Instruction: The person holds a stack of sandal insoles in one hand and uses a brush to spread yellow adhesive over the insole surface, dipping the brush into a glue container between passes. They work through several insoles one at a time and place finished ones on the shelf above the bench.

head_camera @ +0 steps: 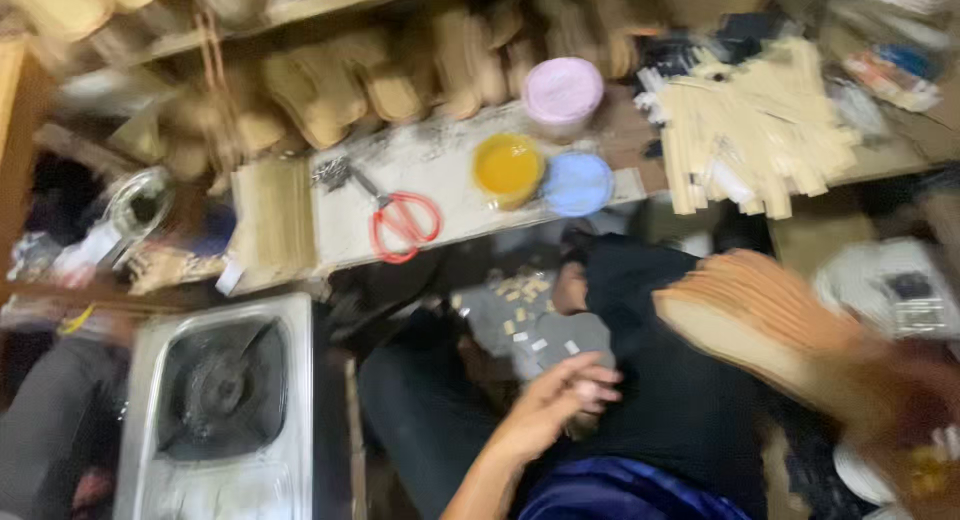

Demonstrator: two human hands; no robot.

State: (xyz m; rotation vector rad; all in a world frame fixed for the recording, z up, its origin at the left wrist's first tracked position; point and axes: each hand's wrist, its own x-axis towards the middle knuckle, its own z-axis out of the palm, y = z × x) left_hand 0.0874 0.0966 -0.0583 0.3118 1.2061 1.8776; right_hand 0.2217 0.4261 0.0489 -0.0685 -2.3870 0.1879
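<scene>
1. The left hand hangs over the lap, fingers loosely curled, holding nothing clearly visible.
2. The right hand, blurred, grips a stack of tan insoles.
3. A yellow tub, blue lid and red scissors rest on the tabletop.

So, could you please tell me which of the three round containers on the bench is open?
The yellow tub, showing yellow contents; the pink tub and blue one show only closed tops.

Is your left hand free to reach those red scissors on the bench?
Probably yes. The left hand looks empty, and the red scissors lie uncovered on the white bench top with open space between. Blur makes this uncertain.
</scene>
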